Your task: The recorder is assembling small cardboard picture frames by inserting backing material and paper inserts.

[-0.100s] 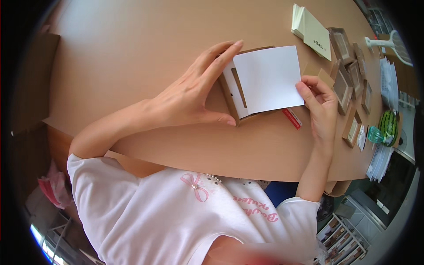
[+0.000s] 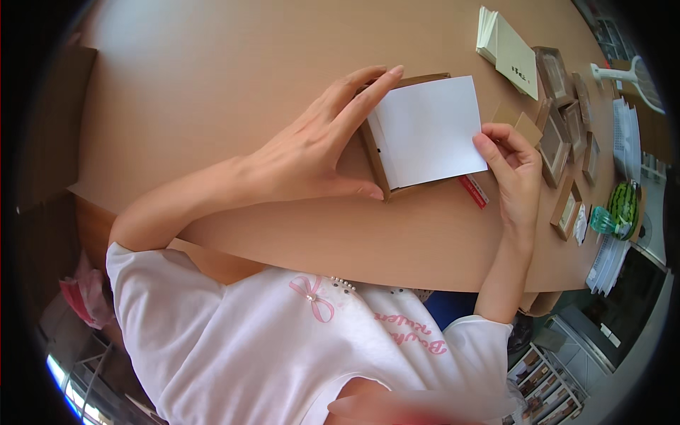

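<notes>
Desk (image 2: 212,92): broad, smooth, tan surface with a rounded near edge, bare over its far-left part; past its right edge the room shows a shelf rack (image 2: 545,389) low down and a white fan (image 2: 630,74) standing at the far right. Landmark for all places below: the small brown cardboard box (image 2: 379,159), a shallow square tray of matte kraft board resting flat on the desk, right of centre. White card (image 2: 430,131): flat, square, plain, matte; it lies on top of the box and covers most of it, leaving only the box's left wall and near rim exposed. Left hand (image 2: 312,152): just left of the box, fingers (image 2: 368,92) spread apart, index and middle stretched over the box's far-left corner, thumb pressed at its near-left corner, so the box is braced between them. Right hand (image 2: 517,170): just right of the box, thumb and fingertips closed together, pinching the card's right edge. Red-and-white stick (image 2: 473,191): lies on the desk touching the box's near-right corner, partly under the right hand. Right of the box, beyond the right hand: a cluster of open brown boxes (image 2: 559,134), tilted and overlapping. Beyond the box's far-right corner: a stack of cream cards (image 2: 506,49). Far right of the box, at the desk edge: a small watermelon-patterned object (image 2: 623,205).
</notes>
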{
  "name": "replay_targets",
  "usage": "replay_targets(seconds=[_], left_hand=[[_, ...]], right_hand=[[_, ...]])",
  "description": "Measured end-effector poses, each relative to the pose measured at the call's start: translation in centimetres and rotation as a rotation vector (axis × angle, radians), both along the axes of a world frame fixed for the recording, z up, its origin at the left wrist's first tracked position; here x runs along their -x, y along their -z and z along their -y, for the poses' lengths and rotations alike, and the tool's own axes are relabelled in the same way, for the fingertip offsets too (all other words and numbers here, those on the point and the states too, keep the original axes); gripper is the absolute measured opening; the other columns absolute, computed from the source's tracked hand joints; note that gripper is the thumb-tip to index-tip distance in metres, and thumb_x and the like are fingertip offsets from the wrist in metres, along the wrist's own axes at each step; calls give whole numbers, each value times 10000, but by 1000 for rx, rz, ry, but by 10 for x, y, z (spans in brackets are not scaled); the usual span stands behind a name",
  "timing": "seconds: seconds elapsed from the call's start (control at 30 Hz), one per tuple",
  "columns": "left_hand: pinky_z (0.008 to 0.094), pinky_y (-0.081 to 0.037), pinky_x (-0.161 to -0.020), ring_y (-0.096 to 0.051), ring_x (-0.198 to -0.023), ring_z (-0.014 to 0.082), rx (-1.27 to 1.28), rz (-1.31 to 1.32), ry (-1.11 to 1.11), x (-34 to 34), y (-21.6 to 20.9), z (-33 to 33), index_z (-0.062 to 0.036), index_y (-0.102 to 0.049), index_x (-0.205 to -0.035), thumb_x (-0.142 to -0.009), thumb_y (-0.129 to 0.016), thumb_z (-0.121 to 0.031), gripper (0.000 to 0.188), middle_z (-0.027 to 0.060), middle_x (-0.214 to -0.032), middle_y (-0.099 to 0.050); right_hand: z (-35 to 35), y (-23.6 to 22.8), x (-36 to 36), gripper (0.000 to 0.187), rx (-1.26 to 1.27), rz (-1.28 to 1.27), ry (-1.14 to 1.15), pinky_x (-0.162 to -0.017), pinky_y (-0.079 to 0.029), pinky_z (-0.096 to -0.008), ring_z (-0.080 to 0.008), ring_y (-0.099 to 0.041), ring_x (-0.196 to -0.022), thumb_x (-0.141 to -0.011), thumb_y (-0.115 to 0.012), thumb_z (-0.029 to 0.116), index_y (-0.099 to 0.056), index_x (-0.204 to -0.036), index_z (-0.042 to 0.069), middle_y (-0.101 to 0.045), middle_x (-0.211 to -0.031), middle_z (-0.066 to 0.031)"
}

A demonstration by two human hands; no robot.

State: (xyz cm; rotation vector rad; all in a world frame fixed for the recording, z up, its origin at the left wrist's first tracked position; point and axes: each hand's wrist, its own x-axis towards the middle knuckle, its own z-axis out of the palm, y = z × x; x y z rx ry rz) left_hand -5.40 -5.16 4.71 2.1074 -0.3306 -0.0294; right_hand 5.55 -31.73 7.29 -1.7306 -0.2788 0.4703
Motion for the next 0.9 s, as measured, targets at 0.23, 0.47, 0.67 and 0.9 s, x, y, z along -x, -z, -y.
replay_targets(seconds=[0.23,0.47,0.67,0.9], left_hand=[[488,-366,-1142,-328,-1422,394,-15,75,35,-5,10,0,-137,-201,-1593,-694,-888,-234,1135,195,-1577,-231],[520,-367,-1128,-317,-1418,435,-108,159,91,-7,12,-1,-160,-536,-1427,-741,-854,-292,768,227,-1571,-231],[508,-407,-1090,-332,-1394,436,-178,164,87,-7,6,0,-128,-579,-1367,-750,-847,-287,692,237,-1558,-242],[629,-188,-1178,-244,-1467,425,-264,315,54,-8,4,0,-158,-576,-1386,-828,-743,-499,675,183,-1609,-222]], right_hand=[[-14,-4,10,200,329,204,-43,-655,-469,-192,-41,-599,-739,-886,-747,51,-724,-1076,-6,-699,-888,-16],[-25,-2,17,264,621,602,-83,-618,-457,-279,-125,-570,-690,-836,-782,106,-739,-1091,54,-627,-790,-34],[-7,-8,14,309,719,793,52,-754,-478,-323,-190,-596,-838,-854,-765,169,-722,-1143,70,-647,-923,-55],[80,-24,-74,338,675,814,-3,-915,-492,-353,-253,-622,-1012,-885,-736,235,-705,-1182,77,-680,-1109,-81]])
